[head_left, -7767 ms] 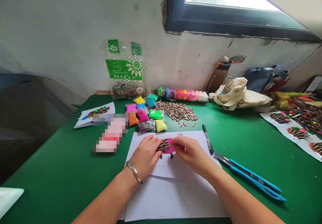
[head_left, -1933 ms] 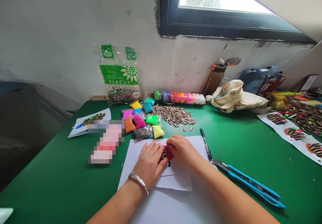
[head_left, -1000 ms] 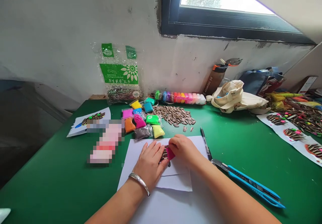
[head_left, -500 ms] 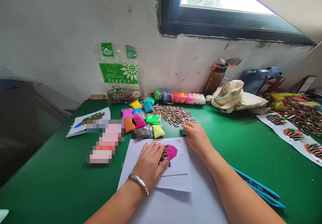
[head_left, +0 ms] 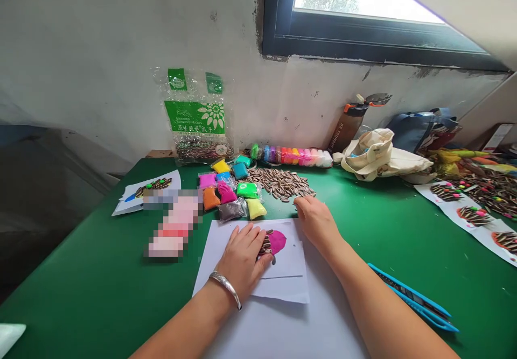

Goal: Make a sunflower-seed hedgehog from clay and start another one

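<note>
While the green desk [head_left: 383, 230] spreads wide under everything, I've got the big white sheet [head_left: 278, 326] on it, with smaller papers [head_left: 291, 289] lying on top. Toward the wall sits the seed pile [head_left: 283, 183], and at its near edge is my right hand [head_left: 317, 222], fingers curled in; whether it pinches a seed, I can't tell. For pieces this thin, I'd judge fingertips beat a full grasp. And the left hand [head_left: 242, 251]: flat, palm down, fingers nearly straight, gripping nothing; gentle, even pressure should stop the papers sliding. The pink shape [head_left: 278, 241] lies right by its thumb and fingers, apparently partly covered, while the right hand is apart, nearer the wall. Smallest, the set seeds [head_left: 265, 244] peek out in short rows beside my left fingers, bare pink to their right.
</note>
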Demonstrator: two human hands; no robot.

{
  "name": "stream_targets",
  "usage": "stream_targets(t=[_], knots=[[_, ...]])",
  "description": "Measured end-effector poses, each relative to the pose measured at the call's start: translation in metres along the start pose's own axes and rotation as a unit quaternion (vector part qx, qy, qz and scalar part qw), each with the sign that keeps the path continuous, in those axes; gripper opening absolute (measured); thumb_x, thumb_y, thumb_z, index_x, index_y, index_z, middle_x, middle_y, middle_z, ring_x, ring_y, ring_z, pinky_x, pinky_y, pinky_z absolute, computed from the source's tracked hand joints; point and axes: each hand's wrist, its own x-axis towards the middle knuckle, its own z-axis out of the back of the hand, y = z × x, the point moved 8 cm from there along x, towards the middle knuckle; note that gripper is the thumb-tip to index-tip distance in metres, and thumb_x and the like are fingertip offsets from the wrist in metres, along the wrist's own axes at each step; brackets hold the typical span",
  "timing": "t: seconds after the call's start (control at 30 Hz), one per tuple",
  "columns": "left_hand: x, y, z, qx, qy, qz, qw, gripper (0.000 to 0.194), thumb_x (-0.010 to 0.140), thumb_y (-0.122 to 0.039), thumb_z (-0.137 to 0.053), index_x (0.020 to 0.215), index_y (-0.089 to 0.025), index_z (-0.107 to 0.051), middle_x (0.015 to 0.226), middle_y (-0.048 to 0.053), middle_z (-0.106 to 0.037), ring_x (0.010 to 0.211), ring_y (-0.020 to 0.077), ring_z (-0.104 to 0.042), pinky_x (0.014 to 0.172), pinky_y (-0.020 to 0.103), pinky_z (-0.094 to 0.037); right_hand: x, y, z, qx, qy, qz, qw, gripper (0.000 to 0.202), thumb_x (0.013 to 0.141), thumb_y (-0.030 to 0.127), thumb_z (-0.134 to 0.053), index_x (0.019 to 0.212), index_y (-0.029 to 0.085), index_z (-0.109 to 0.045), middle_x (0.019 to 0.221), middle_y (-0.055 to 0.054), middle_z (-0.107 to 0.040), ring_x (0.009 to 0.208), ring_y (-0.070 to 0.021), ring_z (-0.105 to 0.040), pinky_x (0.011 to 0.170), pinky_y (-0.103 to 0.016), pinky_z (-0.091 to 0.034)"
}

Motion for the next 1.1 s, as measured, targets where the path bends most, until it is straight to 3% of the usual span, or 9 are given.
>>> stream_targets(t=[0.13,0.23,0.33,0.43,0.53,0.83,1.1], knots=[[0.000,0.000,0.001,0.004,0.001,-0.002,1.000,0.041,0.088,-0.034,-0.048,0.124,-0.014,-0.052,0.126,0.013,-0.056,0.122,0.0311,-0.045,0.102,0.057,-0.034,-0.006,0.010,0.010,0.192,0.006,-0.037,0.981,0.022,0.086,0.021,-0.045,0.102,0.020,-0.060,0.084,-0.004,-0.065,0.073,-0.0157,-0.056,0.066,-0.025,-0.039],[0.000,0.000,0.000,0.006,0.005,-0.001,1.000,0.040,0.088,-0.033,-0.048,0.124,-0.014,-0.052,0.126,0.013,-0.057,0.122,0.0311,-0.045,0.102,0.057,-0.033,-0.009,0.022,0.009,0.305,0.052,-0.059,0.949,0.018,0.084,0.023,-0.048,0.092,0.020,-0.063,0.070,0.000,-0.063,0.064,-0.0136,-0.055,0.062,-0.024,-0.041],[0.000,0.000,0.000,0.001,0.005,-0.002,1.000,0.041,0.088,-0.032,-0.049,0.124,-0.013,-0.051,0.126,0.014,-0.057,0.122,0.0314,-0.045,0.102,0.057,-0.033,-0.015,0.037,0.004,0.353,0.112,-0.052,0.928,0.018,0.080,0.020,-0.049,0.082,0.020,-0.066,0.067,0.001,-0.062,0.061,-0.0124,-0.055,0.060,-0.023,-0.041],[0.000,0.000,-0.001,-0.001,0.011,0.000,1.000,0.041,0.088,-0.032,-0.049,0.124,-0.012,-0.051,0.126,0.014,-0.057,0.122,0.0320,-0.045,0.102,0.058,-0.033,-0.025,0.048,-0.003,0.349,0.157,-0.041,0.923,0.021,0.077,0.015,-0.048,0.082,0.021,-0.067,0.072,0.002,-0.065,0.065,-0.0123,-0.056,0.061,-0.022,-0.041],[0.000,0.000,-0.001,0.001,0.024,0.006,1.000,0.042,0.089,-0.033,-0.047,0.124,-0.011,-0.051,0.127,0.014,-0.056,0.124,0.0316,-0.043,0.103,0.057,-0.032,-0.034,0.050,-0.006,0.323,0.160,-0.050,0.932,0.020,0.077,0.013,-0.047,0.081,0.020,-0.065,0.074,0.001,-0.066,0.068,-0.0128,-0.056,0.064,-0.022,-0.040],[0.002,0.001,-0.005,0.008,0.049,0.019,0.999,0.044,0.089,-0.034,-0.047,0.125,-0.010,-0.051,0.130,0.014,-0.053,0.125,0.0320,-0.041,0.105,0.057,-0.030,-0.032,0.055,-0.004,0.244,0.095,-0.008,0.965,0.016,0.083,0.012,-0.047,0.081,0.018,-0.062,0.080,-0.003,-0.065,0.075,-0.0149,-0.055,0.069,-0.024,-0.039],[0.001,0.001,-0.003,0.007,0.036,0.013,0.999,0.042,0.089,-0.033,-0.047,0.124,-0.011,-0.051,0.128,0.014,-0.055,0.125,0.0316,-0.043,0.104,0.056,-0.032,-0.035,0.058,-0.008,0.190,0.048,0.019,0.980,0.014,0.083,0.012,-0.052,0.082,0.019,-0.065,0.075,-0.002,-0.061,0.075,-0.0152,-0.051,0.069,-0.024,-0.037]])
